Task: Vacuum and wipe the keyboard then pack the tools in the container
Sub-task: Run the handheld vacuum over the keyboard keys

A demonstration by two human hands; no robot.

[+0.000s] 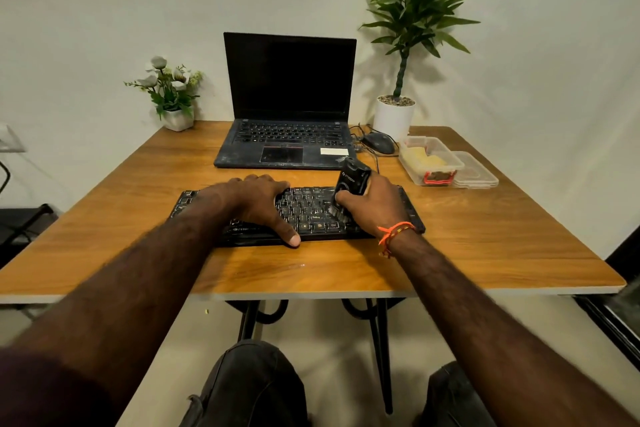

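Vacuuming was underway — the right hand [375, 204] gripped the vacuum [351, 180], fingers clamped, on the keyboard [311, 211]; the left hand [256, 201] lay flat, fingers apart; wiping and packing the container [431, 159] remained.

black keyboard [311, 211] lying flat at frame center, partly covered, small black handheld vacuum [351, 180] tilted brush-down on its right half, clear plastic container [429, 159] open at right of center, lid [476, 172] just beside it

We are at a small desk in a home office or study: a wooden table [138, 225] against a plain wall, an open laptop [289, 104] at twelve o'clock, a mouse [379, 142] and potted plant [412, 28] at one o'clock, flowers [169, 87] at eleven.
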